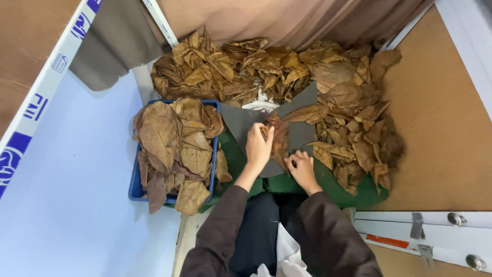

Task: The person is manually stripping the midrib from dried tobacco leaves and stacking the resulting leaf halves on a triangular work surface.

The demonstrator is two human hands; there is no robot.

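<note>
My left hand (258, 146) grips the upper part of a crumpled dry brown leaf (279, 141) that lies on a dark grey mat (241, 123). My right hand (301, 169) pinches the leaf's lower edge against the mat, its fingers curled. Both sleeves are dark brown. The mat lies over a green cloth (359, 197) on the floor in front of me.
A blue plastic crate (134, 190) at the left is heaped with flattened brown leaves (171, 143). A large loose pile of dry leaves (266, 66) rings the mat at the back and right. Brown board (441, 128) lies to the right, a pale blue surface (77, 205) to the left.
</note>
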